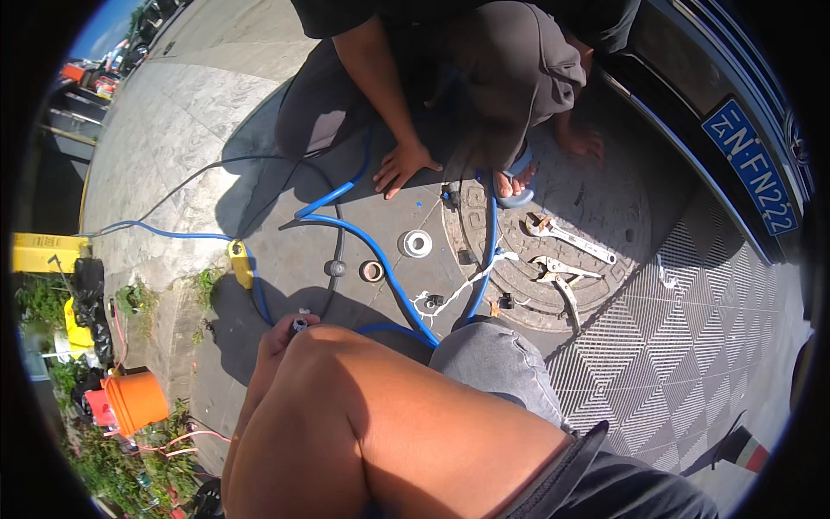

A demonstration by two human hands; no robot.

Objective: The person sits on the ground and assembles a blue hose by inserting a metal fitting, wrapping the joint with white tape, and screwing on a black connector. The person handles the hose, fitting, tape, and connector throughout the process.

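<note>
Small metal fitting: one [300, 325], at the thumb-side end of the left hand [275, 337], its end face showing between the fingertips beside the bare knee [322, 342].
Left fingers: curled together and clamped on the fitting; the knee hides part of the hand.
Right hand: out of sight, so I cannot tell how its fingers stand.
Hose: lengths of blue hose [372, 251] looping over the pavement [303, 246]; how many separate hoses, I cannot tell.
Yellow inline box: one [241, 264], near the left hand, its markings too small to read.
Round pieces: three on the pavement, off the left edge of the manhole cover [627, 203]: a white roll [406, 246], a brown ring [372, 272], a grey disc-like piece [335, 268].
Tools: one adjustable wrench [581, 245] and apparently one pair of pliers [566, 292] with spread handles, both on the cover, toward its lower right edge.
Co-worker: two hands, one spread [405, 169] near the hose, one shaded [584, 141] by the cover's upper edge.
Lettering: white characters on one blue plate [750, 169] on the car.
</note>
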